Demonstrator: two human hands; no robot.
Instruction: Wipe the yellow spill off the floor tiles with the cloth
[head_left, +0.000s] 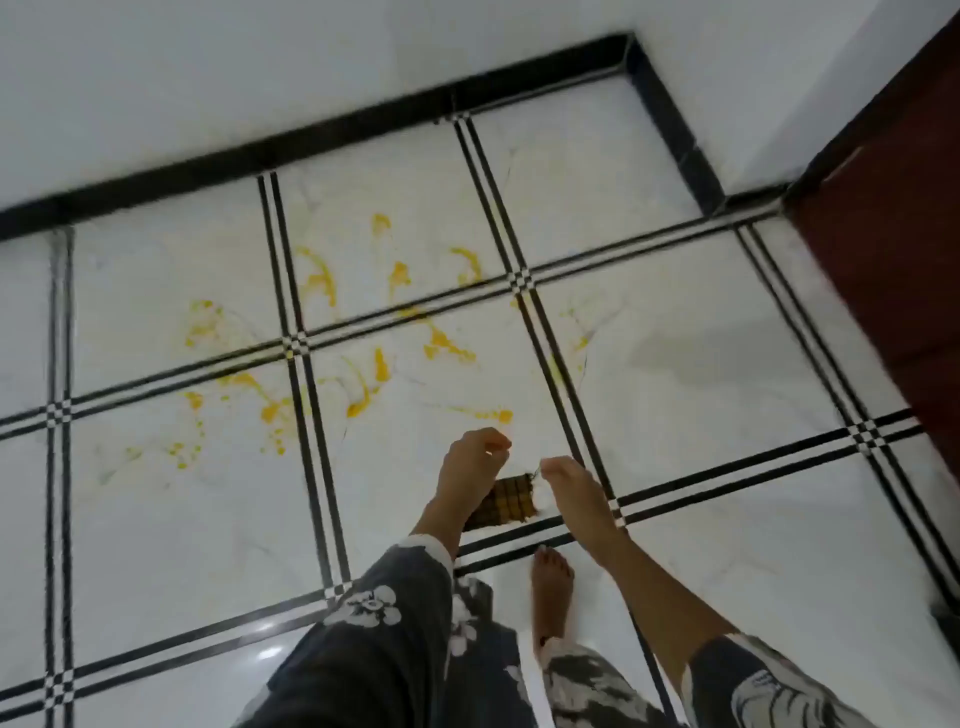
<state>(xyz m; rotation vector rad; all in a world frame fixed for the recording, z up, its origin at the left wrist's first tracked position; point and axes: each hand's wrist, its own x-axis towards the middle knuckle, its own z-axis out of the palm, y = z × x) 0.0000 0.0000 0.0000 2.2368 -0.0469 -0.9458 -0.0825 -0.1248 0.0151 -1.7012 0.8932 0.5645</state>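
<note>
Yellow spill (332, 358) lies in smears and drops over several white floor tiles (171, 530) ahead of me. A small brown checked cloth (506, 501) hangs between my hands above the floor. My left hand (470, 465) pinches its left side, and my right hand (569, 488) pinches its top right corner. Both hands are just short of the nearest yellow streak (485, 414). Most of the cloth's left part is hidden behind my left hand.
A white wall with a black skirting (311, 140) runs along the far side of the tiles. A dark brown door (893, 270) stands at the right. My bare foot (550, 587) rests on the floor below my hands.
</note>
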